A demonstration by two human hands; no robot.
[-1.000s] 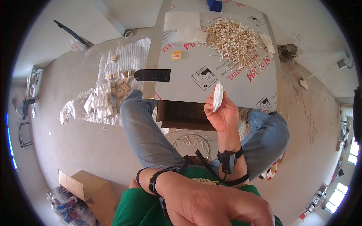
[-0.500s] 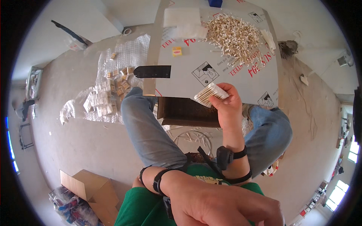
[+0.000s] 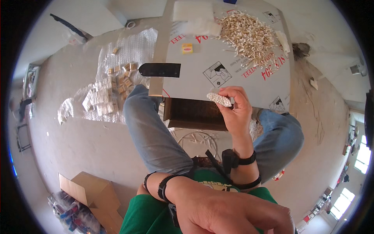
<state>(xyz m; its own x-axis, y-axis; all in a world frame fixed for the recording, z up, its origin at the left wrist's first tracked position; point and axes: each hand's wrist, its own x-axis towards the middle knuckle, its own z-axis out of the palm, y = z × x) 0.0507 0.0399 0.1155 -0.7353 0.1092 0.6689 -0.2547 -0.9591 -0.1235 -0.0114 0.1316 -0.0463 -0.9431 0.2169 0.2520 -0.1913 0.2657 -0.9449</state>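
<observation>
My right hand (image 3: 237, 107) is raised by the near edge of the table. Its thumb and fingers are closed around a bundle of cotton swabs (image 3: 219, 99), with the white tips facing up toward me. My left hand (image 3: 237, 208) looms large at the bottom, close to my chest; its fingers run out of the picture, so what they do is hidden. Beyond the right hand, a big loose heap of cotton swabs (image 3: 249, 37) covers the table's far right. A small yellow box (image 3: 187, 48) lies left of the heap.
On the metal-sheet table (image 3: 187, 84), a black strip (image 3: 161, 70) overhangs the left edge and white sheets (image 3: 194, 17) lie at the back. An open brown box (image 3: 194, 113) sits below the edge. Packed bundles (image 3: 103, 95) rest on bubble wrap at left. A cardboard carton (image 3: 97, 195) stands lower left.
My right hand has turned the swab bundle, so its tip ends now face me instead of its side. My left hand stays nearly still. The whole view has shifted slightly.
</observation>
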